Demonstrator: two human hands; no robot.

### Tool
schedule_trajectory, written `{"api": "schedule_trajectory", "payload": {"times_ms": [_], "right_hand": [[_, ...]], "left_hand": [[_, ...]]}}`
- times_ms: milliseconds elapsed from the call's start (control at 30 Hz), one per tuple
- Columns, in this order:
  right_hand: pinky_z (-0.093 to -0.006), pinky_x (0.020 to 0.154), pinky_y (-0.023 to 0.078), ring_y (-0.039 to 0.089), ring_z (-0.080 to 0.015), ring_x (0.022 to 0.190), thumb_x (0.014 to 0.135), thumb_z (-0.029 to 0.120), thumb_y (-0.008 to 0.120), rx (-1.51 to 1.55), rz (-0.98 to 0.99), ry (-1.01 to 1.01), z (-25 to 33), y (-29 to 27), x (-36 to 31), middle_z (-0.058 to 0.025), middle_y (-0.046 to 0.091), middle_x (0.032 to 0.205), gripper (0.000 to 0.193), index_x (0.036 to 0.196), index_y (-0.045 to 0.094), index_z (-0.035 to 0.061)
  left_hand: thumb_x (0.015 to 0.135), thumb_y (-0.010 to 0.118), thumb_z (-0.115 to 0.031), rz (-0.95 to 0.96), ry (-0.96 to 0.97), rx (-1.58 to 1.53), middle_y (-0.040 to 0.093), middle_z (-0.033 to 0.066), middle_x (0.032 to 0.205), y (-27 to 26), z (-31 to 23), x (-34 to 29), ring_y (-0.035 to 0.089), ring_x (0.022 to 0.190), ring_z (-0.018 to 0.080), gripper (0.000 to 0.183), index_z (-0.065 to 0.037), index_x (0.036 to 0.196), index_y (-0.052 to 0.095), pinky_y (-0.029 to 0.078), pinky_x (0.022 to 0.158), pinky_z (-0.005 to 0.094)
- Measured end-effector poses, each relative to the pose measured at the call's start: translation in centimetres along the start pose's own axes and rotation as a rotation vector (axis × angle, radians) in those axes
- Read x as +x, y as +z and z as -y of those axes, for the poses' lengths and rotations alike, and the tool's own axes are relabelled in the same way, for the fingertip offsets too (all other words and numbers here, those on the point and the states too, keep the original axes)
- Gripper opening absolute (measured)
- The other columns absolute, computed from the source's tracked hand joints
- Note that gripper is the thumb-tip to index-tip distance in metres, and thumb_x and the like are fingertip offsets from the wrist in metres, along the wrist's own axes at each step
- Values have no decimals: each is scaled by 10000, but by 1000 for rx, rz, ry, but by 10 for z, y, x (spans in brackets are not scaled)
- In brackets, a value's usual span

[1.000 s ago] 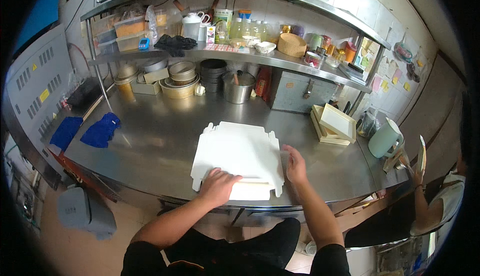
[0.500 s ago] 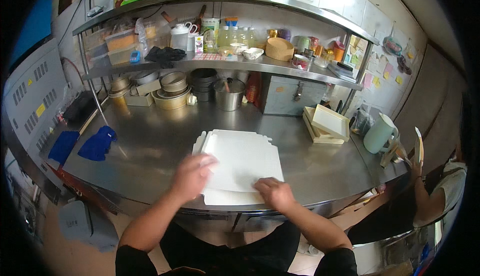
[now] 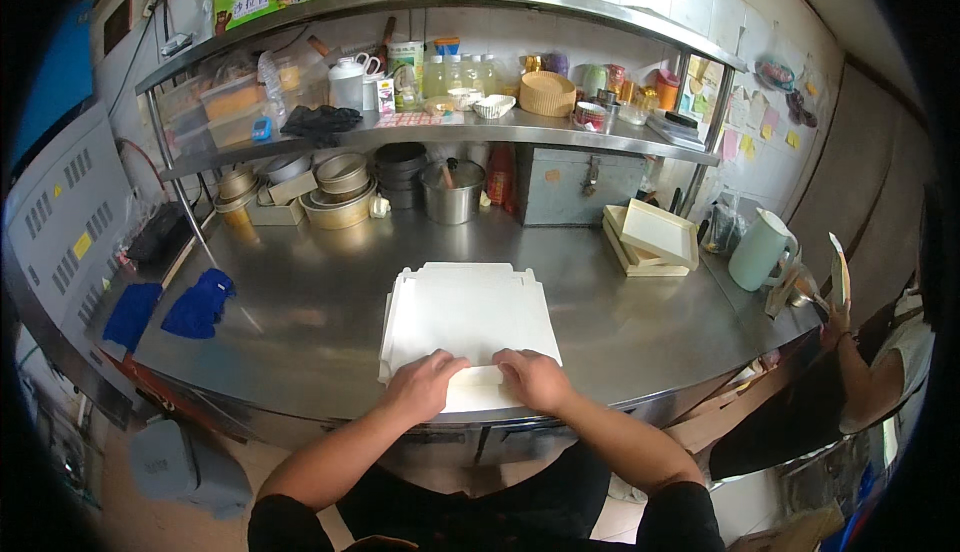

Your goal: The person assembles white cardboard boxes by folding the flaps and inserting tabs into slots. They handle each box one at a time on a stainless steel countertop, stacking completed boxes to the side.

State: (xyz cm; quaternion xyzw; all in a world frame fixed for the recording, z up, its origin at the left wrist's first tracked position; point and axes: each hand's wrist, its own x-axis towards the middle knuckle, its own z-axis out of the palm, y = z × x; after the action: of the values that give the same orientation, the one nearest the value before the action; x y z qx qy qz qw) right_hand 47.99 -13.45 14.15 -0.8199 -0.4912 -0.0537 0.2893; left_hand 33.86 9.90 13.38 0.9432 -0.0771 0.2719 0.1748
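A white flat cardboard box blank, notched along its far edge, lies near the front of the steel table. At least one similar sheet shows beneath it at the left and near edges. My left hand is closed on the blank's near edge, fingertips pressed along the fold line. Close by on the right, my right hand grips the same edge with bent fingers. Between the two hands, a narrow strip of the near flap is bent up. Both thumbs are mostly hidden.
Blue cloths lie at left. Pots and a grey metal case line the back under a loaded shelf. Shallow cream trays and a pale green jug stand right. Another person is at far right.
My left hand has come from the blank's left side to its near edge. My right hand has shifted slightly left along that edge. The near flap is now bent up between them.
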Motion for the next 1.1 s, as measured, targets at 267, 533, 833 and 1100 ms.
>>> {"api": "schedule_trajectory", "payload": {"times_ms": [267, 533, 833, 1100], "right_hand": [[-478, 968, 567, 699, -309, 1123, 969, 263, 754, -283, -17, -203, -2, 20, -1, -101, 739, 1131, 235, 1146, 778, 110], [-431, 865, 589, 705, -287, 974, 968, 242, 715, -251, -22, -290, 5, 29, 4, -75, 729, 1053, 191, 1052, 745, 73], [-476, 893, 572, 708, -335, 975, 993, 200, 621, -270, -13, -34, 20, 56, 19, -97, 733, 1027, 189, 1082, 714, 61], [-445, 1117, 512, 651, -362, 1271, 1045, 148, 657, 558, -238, 155, -21, 89, 77, -209, 680, 1386, 436, 1457, 611, 14]], "left_hand": [[910, 772, -243, 161, 259, 310, 731, 51, 1088, 0, 11, 0, 724, 992, 281, 316, -107, 1195, 792, 617, 839, 445], [868, 714, -139, 378, 248, 449, 722, 81, 963, 7, 8, 7, 723, 924, 281, 247, -37, 1089, 749, 635, 805, 430], [879, 702, -124, 57, -20, 174, 742, 122, 1090, 41, 12, 8, 679, 1058, 377, 214, -40, 1076, 707, 568, 946, 505], [1109, 548, -355, -85, -307, -894, 453, 202, 1667, 79, 49, 51, 386, 1566, 354, 645, -45, 1653, 391, 278, 1313, 484]]}}
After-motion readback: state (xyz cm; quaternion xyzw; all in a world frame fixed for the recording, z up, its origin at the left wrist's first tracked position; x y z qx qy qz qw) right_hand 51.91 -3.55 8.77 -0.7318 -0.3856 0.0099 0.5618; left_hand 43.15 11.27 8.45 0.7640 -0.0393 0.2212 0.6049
